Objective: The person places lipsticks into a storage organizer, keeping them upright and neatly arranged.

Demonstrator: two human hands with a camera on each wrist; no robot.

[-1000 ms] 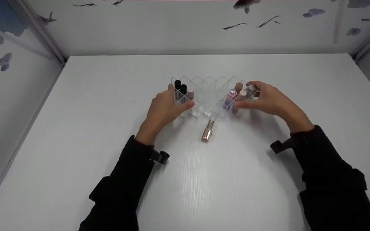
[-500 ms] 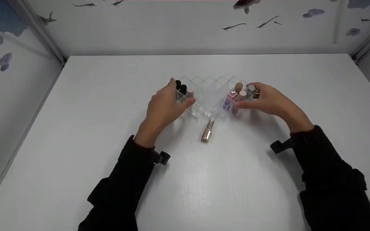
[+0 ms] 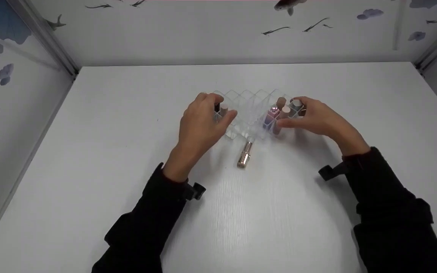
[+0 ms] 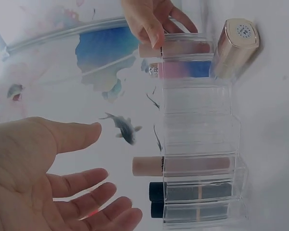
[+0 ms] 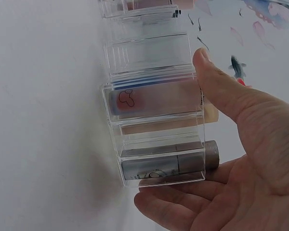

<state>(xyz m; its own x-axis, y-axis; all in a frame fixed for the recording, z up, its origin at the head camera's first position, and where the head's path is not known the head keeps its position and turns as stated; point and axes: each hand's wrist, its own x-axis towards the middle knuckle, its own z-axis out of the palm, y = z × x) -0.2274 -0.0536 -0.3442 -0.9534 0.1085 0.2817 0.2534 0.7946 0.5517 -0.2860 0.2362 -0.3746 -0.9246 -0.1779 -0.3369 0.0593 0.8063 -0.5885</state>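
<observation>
A clear acrylic lipstick organizer (image 3: 246, 108) stands on the table. My right hand (image 3: 319, 117) holds its right end, thumb at the front and fingers behind. Beside that hand are a pink-and-blue tube (image 3: 271, 117), a pink-capped lip gloss (image 5: 154, 100) and a grey-capped tube (image 5: 164, 166). My left hand (image 3: 202, 123) hovers over the left end, fingers loosely spread and apart from the tubes. In the left wrist view, two black-capped tubes (image 4: 157, 191) and a beige-capped gloss (image 4: 147, 166) sit in slots there. A gold lipstick (image 3: 244, 154) lies in front of the organizer.
The white table (image 3: 226, 227) stretches out around the organizer. White panels (image 3: 203, 34) with fish and flower prints stand behind it and at the sides. Several slots in the organizer's middle (image 4: 197, 101) hold nothing.
My left hand has come off the organizer's left end, rising and shifting slightly right over the black-capped tubes. The right hand and the gold lipstick have stayed in place.
</observation>
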